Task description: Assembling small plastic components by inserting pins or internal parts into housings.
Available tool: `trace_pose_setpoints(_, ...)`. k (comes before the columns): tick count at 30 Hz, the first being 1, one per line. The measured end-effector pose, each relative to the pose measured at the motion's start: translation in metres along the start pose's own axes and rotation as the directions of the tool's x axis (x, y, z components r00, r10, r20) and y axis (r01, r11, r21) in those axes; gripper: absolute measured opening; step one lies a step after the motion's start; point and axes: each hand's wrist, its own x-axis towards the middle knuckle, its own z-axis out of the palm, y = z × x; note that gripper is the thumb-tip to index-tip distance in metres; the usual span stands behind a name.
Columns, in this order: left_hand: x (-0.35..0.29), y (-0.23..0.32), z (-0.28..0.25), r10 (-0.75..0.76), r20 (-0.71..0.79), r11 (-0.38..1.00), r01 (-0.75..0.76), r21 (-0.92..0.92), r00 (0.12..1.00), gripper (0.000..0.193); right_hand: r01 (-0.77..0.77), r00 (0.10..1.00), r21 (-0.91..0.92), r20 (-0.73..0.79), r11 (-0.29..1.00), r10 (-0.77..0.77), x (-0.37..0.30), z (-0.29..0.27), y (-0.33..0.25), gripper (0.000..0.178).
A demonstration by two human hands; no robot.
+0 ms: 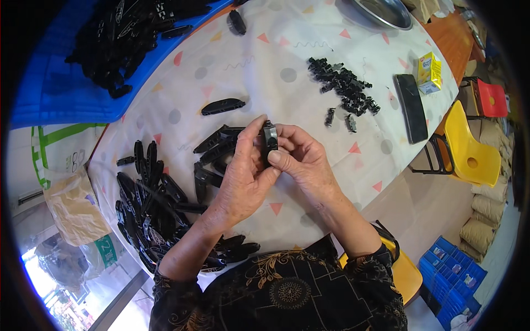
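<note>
Over the middle of the table, my left hand [242, 179] and my right hand [305, 161] are closed together on one long black plastic part [269, 137]. It stands roughly on end between my fingers, with both thumbs near its lower end. Just left of my left hand lie several similar black parts [212, 144], partly hidden by the hand. A single long black piece [223, 106] rests a little farther off. To the right, beyond my right hand, is a heap of small black clips [345, 85], with two loose clips [329, 117] in front of it.
A large pile of long black parts [141, 204] covers the table's near left. A blue tray [49, 99] at the far left holds more. Toward the right edge lie a black phone [411, 107] and a yellow box [429, 73]. A metal bowl [386, 12] stands at the back; a yellow chair [469, 149] is beside the table.
</note>
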Motion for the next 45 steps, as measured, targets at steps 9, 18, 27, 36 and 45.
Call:
trace_pose_setpoints(9, 0.014, 0.002, -0.009, -0.059, 0.218, 0.982, 0.017, 0.189, 0.974, 0.072, 0.007, 0.990, -0.255, -0.134, 0.967, -0.042, -0.008, -0.010, -0.003, 0.029)
trace_pose_setpoints(18, 0.090, 0.061, -0.066, 0.032, 0.284, 0.516, -0.259, 0.816, 0.958, 0.041, -0.024, 0.855, -0.920, 0.184, -0.391, -0.484, 0.003, -0.058, -0.058, 0.020)
trace_pose_setpoints(27, 0.270, 0.027, -0.139, 0.287, -0.114, 0.264, 0.035, 0.964, 0.951, 0.051, -0.001, 0.853, -0.858, 0.267, -0.514, -0.448, 0.023, -0.051, -0.042, 0.018)
trace_pose_setpoints(36, 0.165, 0.039, -0.087, -0.015, -0.081, 0.845, 0.056, 0.532, 0.997, 0.030, 0.371, 0.767, -0.919, 0.221, 0.135, -0.602, -0.002, -0.058, -0.031, 0.023)
trace_pose_setpoints(45, 0.030, 0.018, -0.005, -0.216, 0.129, 0.954, 0.237, -0.183, 0.968, 0.022, 0.490, 0.787, -0.745, 0.156, 0.452, -0.597, -0.031, -0.046, 0.000, 0.019)
